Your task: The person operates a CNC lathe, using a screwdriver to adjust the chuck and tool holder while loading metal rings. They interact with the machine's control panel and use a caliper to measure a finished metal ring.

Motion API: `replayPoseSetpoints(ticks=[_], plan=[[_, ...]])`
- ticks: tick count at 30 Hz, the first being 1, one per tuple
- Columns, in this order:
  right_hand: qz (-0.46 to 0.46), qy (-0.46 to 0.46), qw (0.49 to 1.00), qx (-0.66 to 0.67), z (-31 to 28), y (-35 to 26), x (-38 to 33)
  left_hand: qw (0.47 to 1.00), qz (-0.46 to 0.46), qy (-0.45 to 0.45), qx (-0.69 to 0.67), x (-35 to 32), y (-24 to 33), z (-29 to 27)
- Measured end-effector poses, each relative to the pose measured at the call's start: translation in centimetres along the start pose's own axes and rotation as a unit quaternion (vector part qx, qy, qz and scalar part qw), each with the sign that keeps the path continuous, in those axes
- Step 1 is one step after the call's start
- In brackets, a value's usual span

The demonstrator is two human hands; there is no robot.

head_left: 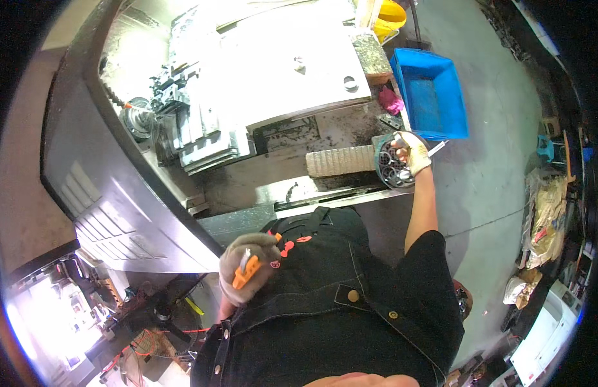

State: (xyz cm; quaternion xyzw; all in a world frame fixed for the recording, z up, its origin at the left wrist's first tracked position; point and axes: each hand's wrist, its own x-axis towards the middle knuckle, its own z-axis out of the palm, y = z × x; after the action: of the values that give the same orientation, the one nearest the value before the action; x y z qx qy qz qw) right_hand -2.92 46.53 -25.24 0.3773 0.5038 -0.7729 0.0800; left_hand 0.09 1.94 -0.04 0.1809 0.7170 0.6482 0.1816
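In a grey glove, my left hand [242, 267] is closed around an orange tool with a metal lever [247, 271], held in front of my apron at chest height. It looks like an air blow gun, but blur hides its exact form. My right hand [412, 155], in a pale glove, is over a round dark basket [380, 169] at the machine's right end. Its fingers are bent down among several metal rings [390, 173] in the basket. Whether they grip one is hidden.
A lathe-like machine with a chuck [137, 119] and a grey door panel [118, 187] stands at left. On its bright white top [273, 71] lies a small metal ring [350, 83]. Beside it are a pink cloth [390, 100], a blue bin [463, 106] and a yellow bucket [390, 19].
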Motion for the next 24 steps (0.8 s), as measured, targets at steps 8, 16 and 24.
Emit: replayPoseSetpoints(ticks=[8, 16, 24], plan=[[-0.242, 0.102, 0.817, -0.514, -1.8, -0.6, -0.2, 0.983, -0.110, 0.140, -0.036, 4.9, -2.5, 4.5], [-0.169, -0.074, 0.944, -0.275, 3.7, -0.7, 0.3, 0.973, -0.043, 0.227, -0.010, 4.9, -4.6, 3.5], [-0.093, -0.164, 0.967, -0.172, 9.0, -1.5, -0.8, 0.970, -0.033, 0.242, 0.009, 3.3, -6.8, 2.7]])
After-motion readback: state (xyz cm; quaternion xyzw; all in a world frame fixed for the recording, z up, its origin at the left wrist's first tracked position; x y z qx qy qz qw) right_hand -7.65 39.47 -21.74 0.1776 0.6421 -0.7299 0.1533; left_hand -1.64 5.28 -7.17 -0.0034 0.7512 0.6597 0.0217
